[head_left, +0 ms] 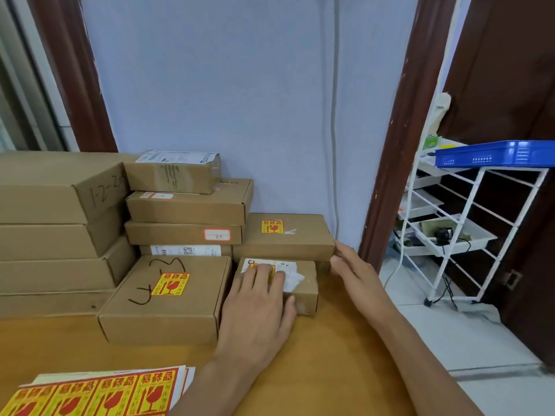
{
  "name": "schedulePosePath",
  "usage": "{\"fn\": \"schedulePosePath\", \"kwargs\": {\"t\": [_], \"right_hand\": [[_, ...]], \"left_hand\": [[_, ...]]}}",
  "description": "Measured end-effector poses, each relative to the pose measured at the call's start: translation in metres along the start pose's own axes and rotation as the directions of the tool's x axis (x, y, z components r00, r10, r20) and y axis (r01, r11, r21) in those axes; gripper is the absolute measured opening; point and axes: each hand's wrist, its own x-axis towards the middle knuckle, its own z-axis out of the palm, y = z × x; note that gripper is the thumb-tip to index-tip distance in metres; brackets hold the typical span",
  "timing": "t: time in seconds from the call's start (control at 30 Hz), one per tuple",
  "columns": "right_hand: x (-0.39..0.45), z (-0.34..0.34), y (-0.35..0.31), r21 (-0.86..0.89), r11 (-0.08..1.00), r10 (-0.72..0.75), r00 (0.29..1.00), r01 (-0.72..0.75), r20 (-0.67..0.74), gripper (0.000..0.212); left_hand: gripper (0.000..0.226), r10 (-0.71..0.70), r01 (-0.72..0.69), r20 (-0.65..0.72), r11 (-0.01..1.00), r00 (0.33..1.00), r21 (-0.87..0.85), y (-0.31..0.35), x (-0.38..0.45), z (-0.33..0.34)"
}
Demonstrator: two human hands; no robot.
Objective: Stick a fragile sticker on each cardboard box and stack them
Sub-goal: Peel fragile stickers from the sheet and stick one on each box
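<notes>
The left hand [261, 298] lies palm down on a small cardboard box [303, 286], fingers straight and close together, pressing flat on its top; the thumb runs along the box's near edge. Under the fingertips a yellow and red fragile sticker [271, 270] shows only as a thin strip, the rest hidden by the hand. It sits over a torn white label [289, 274] whose print is too small to read.

The right hand [351, 265] is just to the right, fingers extended and relaxed, holding nothing. Its fingertips touch the right end of a larger box [288, 244] that stands behind the small one; whether they also touch the small box cannot be told. That larger box carries a fragile sticker on its top.

Left of the small box, touching it, is a wide flat box [162, 301] with a fragile sticker and black marker scrawl on its lid. Behind it rises a stack of boxes [186, 211] with shipping labels, and further left a taller stack of plain boxes [57, 232], cut off by the picture edge.

All stand on a wooden table [330, 355] against a pale wall. At the bottom left a sheet of fragile stickers [99, 394] lies on the table, partly cut off. To the right, through a doorway, stands a white wire rack [468, 223] with a blue tray [492, 153] on top; its contents are hard to make out.
</notes>
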Motion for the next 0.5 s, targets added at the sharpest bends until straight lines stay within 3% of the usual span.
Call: {"fn": "schedulePosePath", "kwargs": {"t": [0.13, 0.2, 0.27, 0.3, 0.4, 0.5], "right_hand": [[-0.003, 0.004, -0.012, 0.043, 0.998, -0.044, 0.996, 0.041, 0.076, 0.037], [-0.006, 0.008, -0.014, -0.211, 0.966, -0.165, 0.983, 0.146, -0.078, 0.037], [-0.012, 0.009, -0.017, -0.441, 0.854, -0.421, 0.865, 0.277, -0.272, 0.036], [-0.016, 0.011, -0.021, -0.492, 0.809, -0.501, 0.814, 0.321, -0.293, 0.031], [-0.026, 0.022, -0.031, -0.583, 0.686, -0.587, 0.805, 0.435, -0.090, 0.030], [-0.024, 0.030, -0.030, -0.635, 0.615, -0.531, 0.841, 0.467, 0.104, 0.049]], "left_hand": [[0.037, 0.041, -0.041, 0.003, 0.999, 0.999, 0.015, 0.000, 0.000, -0.001], [0.037, 0.037, -0.037, 0.003, 0.999, 0.999, 0.010, 0.000, 0.001, -0.001], [0.034, 0.030, -0.030, -0.005, 1.000, 1.000, 0.004, -0.002, 0.001, -0.001], [0.032, 0.029, -0.029, -0.011, 1.000, 1.000, 0.004, -0.002, 0.000, -0.001], [0.030, 0.018, -0.018, -0.006, 1.000, 1.000, -0.001, -0.003, 0.000, -0.001], [0.024, 0.006, -0.005, -0.012, 1.000, 1.000, 0.022, -0.004, 0.001, 0.003]]}}
